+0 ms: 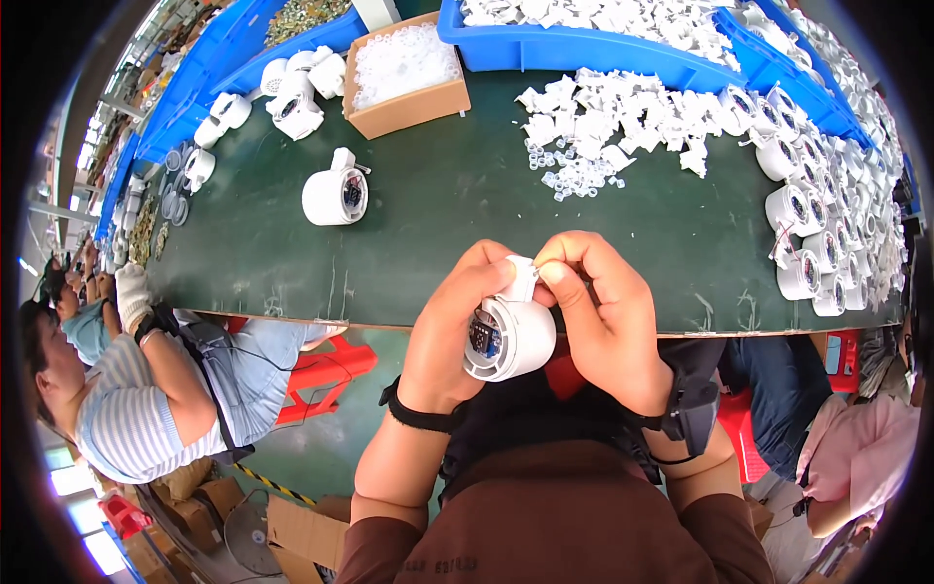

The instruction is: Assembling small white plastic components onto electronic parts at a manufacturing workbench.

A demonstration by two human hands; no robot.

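Note:
My left hand (435, 321) is closed around a white cylindrical plastic housing (530, 336) just over the near table edge. The housing's open end faces lower left, and a dark circuit board shows inside it. A short white neck (522, 280) sticks up from its side, with my left thumb pressed on it. At the right side of that neck, my right hand (613, 321) pinches thumb and forefinger together; whatever lies between those fingertips is too small to make out. Another white housing (334, 198) with a similar neck lies on the green table (428, 214), ahead and to the left.
A cardboard box (409, 112) of translucent plastic pieces stands at the back. Blue bins (584, 51) line the far side. White brackets (623, 112) and clear rings (574, 175) lie heaped before them. Many housings (800, 275) crowd the right. Co-workers sit left (146, 409) and right (861, 448).

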